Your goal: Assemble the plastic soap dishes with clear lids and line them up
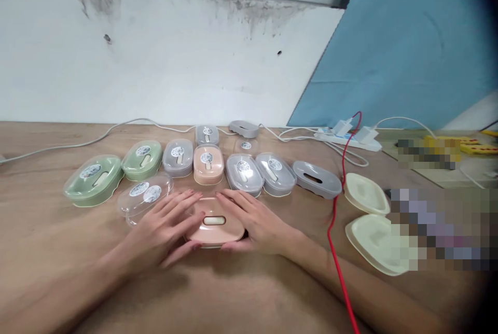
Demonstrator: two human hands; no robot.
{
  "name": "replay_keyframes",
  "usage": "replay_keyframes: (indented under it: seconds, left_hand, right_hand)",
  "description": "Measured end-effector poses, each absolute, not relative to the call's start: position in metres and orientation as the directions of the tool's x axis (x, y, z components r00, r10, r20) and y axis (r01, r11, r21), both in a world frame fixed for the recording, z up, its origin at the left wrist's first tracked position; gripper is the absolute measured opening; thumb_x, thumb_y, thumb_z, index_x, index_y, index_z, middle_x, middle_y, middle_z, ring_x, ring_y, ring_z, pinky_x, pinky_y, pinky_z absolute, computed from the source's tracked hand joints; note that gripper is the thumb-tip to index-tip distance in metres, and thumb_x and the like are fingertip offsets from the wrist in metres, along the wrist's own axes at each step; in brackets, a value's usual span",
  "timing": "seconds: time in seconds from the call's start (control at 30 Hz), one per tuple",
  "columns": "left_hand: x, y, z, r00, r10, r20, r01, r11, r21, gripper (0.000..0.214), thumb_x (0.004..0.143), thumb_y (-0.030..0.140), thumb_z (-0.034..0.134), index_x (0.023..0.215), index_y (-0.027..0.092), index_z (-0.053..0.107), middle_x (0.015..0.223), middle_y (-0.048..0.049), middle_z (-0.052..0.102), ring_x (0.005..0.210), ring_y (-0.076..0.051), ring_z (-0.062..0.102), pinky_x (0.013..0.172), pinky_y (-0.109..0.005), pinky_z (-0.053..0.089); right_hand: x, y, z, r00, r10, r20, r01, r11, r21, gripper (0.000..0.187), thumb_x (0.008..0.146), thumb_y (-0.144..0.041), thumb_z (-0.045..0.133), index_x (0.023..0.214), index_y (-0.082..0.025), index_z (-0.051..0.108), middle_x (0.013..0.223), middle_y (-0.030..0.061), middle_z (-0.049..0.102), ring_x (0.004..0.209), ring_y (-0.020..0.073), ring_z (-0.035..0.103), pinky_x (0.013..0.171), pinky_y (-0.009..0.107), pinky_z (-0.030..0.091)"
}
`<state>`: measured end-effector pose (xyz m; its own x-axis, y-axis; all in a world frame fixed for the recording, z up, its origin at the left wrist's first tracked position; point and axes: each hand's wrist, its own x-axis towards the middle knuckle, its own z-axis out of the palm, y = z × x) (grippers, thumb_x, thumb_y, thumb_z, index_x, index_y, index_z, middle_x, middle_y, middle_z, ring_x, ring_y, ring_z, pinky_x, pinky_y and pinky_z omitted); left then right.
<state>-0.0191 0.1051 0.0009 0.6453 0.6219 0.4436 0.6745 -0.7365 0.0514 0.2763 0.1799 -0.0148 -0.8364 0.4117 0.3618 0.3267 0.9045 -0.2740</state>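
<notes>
Right now we have both hands around the peach plastic box with rounded corners and a slotted top [225, 238]: our left hand [167, 227] grasps its left end, our right hand [252, 222] its right, fingers toward the far side, thumbs along the near one. The box sits near the middle of the brown wood-look surface [42, 189], well in from the back edge. If we bore down harder with one hand than the other, it would likely tilt or skid. Sweeping our left hand outward could drag the two clear plastic lids with round stickers [128, 204], since they overlap just beside it and look light. Pushing toward the back edge might knock the lidded peach box with a round sticker [209, 168] into its grey neighbours. On the right, the thin red cable [330, 233] crosses our right forearm [311, 248]; we cannot tell if they touch, but a quick lift might snag it and tug at the white power strip [350, 140] by the back edge.
</notes>
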Motion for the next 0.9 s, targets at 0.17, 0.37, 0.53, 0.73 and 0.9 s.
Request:
replay_keyframes:
  seconds: [0.17,0.37,0.53,0.73,0.9]
  left_hand:
    - [-0.036,0.115,0.015,0.363,0.724,0.587,0.905,-0.423,-0.037,0.045,0.104,0.040,0.056,0.145,0.022,0.052,0.144,-0.0169,0.063,0.134,-0.040,0.059,0.109,-0.058,0.049]
    - [-0.050,0.121,0.006,0.188,0.865,0.465,0.981,-0.189,-0.045,0.050,0.097,0.057,0.057,0.128,0.019,0.064,0.123,-0.0180,0.070,0.106,-0.040,0.067,0.087,-0.053,0.054]
    - [-0.040,0.118,-0.006,0.279,0.832,0.480,0.947,-0.321,0.005,0.046,0.097,0.040,0.058,0.140,0.025,0.067,0.140,-0.0179,0.063,0.125,-0.042,0.059,0.100,-0.058,0.051]
    - [-0.038,0.117,-0.005,0.263,0.844,0.467,0.960,-0.278,-0.038,0.061,0.099,0.042,0.056,0.157,0.025,0.053,0.139,-0.0179,0.067,0.115,-0.042,0.061,0.091,-0.058,0.052]
    - [-0.046,0.118,-0.005,0.185,0.868,0.460,0.975,-0.222,0.025,0.051,0.098,0.048,0.057,0.142,0.024,0.067,0.135,-0.0163,0.066,0.119,-0.041,0.058,0.096,-0.059,0.053]
  right_hand:
    - [0.277,0.180,-0.011,-0.802,0.380,0.462,0.314,0.925,-0.215,0.079,0.096,-0.063,0.069,0.158,-0.020,0.045,0.155,0.0201,0.054,0.141,0.0365,0.055,0.112,0.054,0.051]
    - [0.278,0.179,-0.008,-0.776,0.396,0.491,0.342,0.918,-0.200,0.065,0.098,-0.047,0.069,0.156,-0.023,0.049,0.149,0.0163,0.061,0.136,0.0330,0.060,0.109,0.050,0.053]
    - [0.272,0.177,-0.008,-0.760,0.424,0.493,0.388,0.904,-0.180,0.064,0.098,-0.050,0.068,0.154,-0.023,0.052,0.151,0.0171,0.061,0.133,0.0347,0.062,0.104,0.051,0.054]
    - [0.271,0.178,-0.009,-0.758,0.395,0.519,0.350,0.918,-0.186,0.045,0.097,-0.048,0.072,0.133,-0.023,0.070,0.145,0.0163,0.065,0.130,0.0346,0.062,0.102,0.053,0.057]
    - [0.280,0.184,-0.008,-0.780,0.351,0.519,0.294,0.937,-0.191,0.035,0.095,-0.044,0.076,0.125,-0.025,0.076,0.150,0.0155,0.062,0.132,0.0329,0.063,0.104,0.053,0.058]
